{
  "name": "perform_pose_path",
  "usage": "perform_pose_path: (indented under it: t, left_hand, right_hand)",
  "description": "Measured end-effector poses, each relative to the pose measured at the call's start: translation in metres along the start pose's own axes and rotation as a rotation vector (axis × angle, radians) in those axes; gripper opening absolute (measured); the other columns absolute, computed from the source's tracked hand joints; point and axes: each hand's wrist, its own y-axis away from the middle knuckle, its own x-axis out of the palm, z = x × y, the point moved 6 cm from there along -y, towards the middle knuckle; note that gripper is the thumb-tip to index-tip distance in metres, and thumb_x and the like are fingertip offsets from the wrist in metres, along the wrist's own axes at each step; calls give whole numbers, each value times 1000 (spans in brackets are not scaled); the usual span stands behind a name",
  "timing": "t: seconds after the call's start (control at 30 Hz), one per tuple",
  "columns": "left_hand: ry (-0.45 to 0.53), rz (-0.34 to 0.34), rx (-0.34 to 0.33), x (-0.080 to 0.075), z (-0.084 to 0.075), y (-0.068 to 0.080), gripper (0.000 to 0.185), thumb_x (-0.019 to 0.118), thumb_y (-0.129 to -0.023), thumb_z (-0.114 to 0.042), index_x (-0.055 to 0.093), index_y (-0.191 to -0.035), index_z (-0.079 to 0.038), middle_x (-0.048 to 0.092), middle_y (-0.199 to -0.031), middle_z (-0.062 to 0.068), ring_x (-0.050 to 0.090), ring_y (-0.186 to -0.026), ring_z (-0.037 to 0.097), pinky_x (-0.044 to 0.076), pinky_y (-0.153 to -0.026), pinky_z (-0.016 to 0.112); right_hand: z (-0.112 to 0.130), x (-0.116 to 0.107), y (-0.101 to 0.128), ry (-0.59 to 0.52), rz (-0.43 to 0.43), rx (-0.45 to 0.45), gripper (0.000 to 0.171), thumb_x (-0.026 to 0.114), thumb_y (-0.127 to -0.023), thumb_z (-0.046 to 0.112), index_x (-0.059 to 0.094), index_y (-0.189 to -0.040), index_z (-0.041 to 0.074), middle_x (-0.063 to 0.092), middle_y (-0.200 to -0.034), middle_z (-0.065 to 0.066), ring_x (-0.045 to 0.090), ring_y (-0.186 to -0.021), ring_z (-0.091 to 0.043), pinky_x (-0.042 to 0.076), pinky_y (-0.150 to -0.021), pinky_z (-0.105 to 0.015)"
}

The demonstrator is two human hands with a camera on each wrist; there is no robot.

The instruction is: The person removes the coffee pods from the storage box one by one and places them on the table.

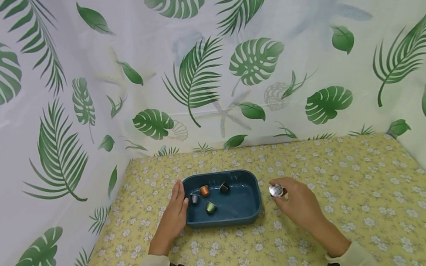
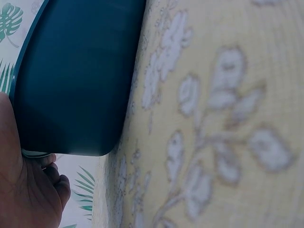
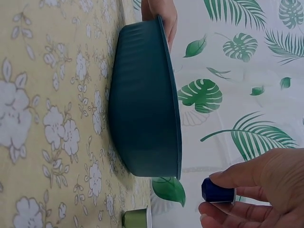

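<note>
A dark teal tray [image 1: 245,210] sits on the flowered yellow cloth. Inside it lie a grey capsule [image 1: 194,198], an orange capsule [image 1: 204,190], a black capsule [image 1: 224,188] and a green capsule [image 1: 211,207]. My left hand [image 1: 180,194] lies flat against the tray's left wall [image 2: 71,80], thumb at the rim. Just right of the tray, my right hand [image 1: 279,193] pinches a blue capsule [image 3: 217,190] with a silver foil face [image 1: 276,190], held a little above the cloth and outside the rim [image 3: 171,95].
Another green capsule [image 3: 135,218] lies on the cloth near the tray's end in the right wrist view. Leaf-print curtains [image 1: 205,63] close in the back and both sides. The yellow cloth [image 1: 363,203] stretches out to the right and front.
</note>
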Motion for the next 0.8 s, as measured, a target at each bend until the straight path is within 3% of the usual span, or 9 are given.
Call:
perform_pose_path:
  t: [0.8]
  left_hand:
    - [0,0,0,-1,0,-1,61,34,-114,-25,6,-164,-6,-7,-170,2,7,-156,29,21,-120,56]
  right_hand:
    - [-31,-5,0,46,21,49,44,82,-80,-6,71,-122,-1,71,-107,-16,66,-81,-26,50,-60,-34]
